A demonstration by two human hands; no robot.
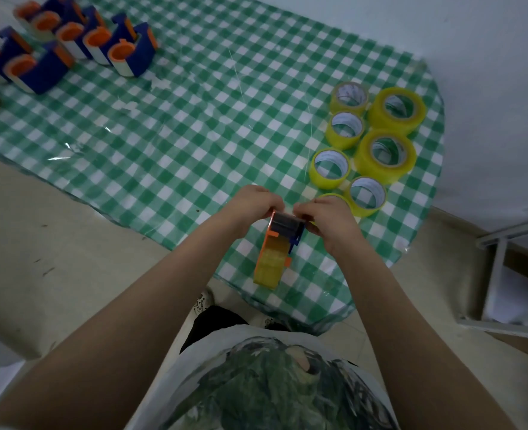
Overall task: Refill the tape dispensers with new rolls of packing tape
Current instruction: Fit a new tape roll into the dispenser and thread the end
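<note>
Just below the centre of the frame, both hands meet on one dispenser (283, 240), orange on one side and blue on the other. The left hand (256, 206) curls its fingers round the far end from the left. The right hand (328, 221) closes on the same end from the right, fingers bent over the dark part there. A yellow roll (269, 266) sits in the near end of the dispenser, which points down toward the person. It is held over the near edge of the table (194, 119), which is covered by a green checked cloth under clear plastic.

Spare rolls (387, 155), all yellow, lie flat in a cluster at the right of the frame. The nearest one is partly hidden behind the right hand. Other dispensers (126, 54), blue and orange, stand bunched in the upper left corner, well apart from the hands. A pale metal frame (501, 274) stands on the floor at the lower right.
</note>
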